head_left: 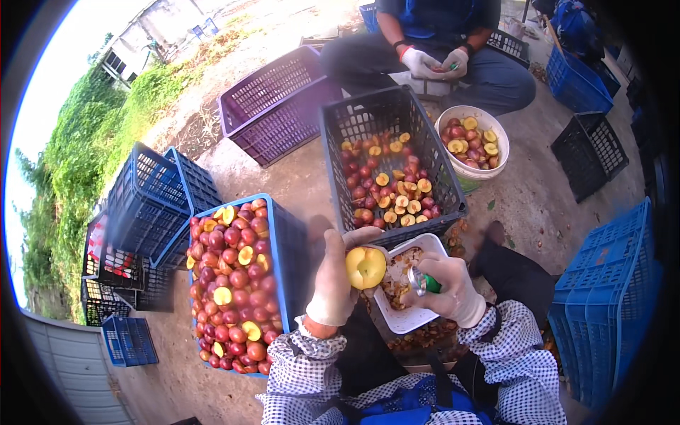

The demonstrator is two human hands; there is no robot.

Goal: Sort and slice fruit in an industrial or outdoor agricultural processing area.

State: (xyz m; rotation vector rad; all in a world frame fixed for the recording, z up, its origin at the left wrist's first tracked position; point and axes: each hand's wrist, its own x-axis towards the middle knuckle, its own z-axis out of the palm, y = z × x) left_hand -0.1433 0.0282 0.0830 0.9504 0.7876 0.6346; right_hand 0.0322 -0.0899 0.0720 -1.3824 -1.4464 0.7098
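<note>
My left hand (333, 280), in a pale glove, holds a halved fruit (365, 267) with its yellow cut face toward me. My right hand (450, 287), also gloved, grips a small tool with a green handle and a metal tip (423, 282), just right of the fruit. Both hands hover over a white rectangular tray (414, 319) that holds pits and scraps. A blue crate (292, 248) to my left is heaped with red fruit and some yellow halves. A dark crate (340, 142) ahead holds halved and whole fruit.
Another person sits opposite, gloved hands (433, 62) together, beside a white bucket (496, 131) of fruit. Empty purple crate (273, 106) at the back left, stacked blue crates (152, 195) on the left, more blue crates (609, 297) on the right, a black crate (589, 152) beyond.
</note>
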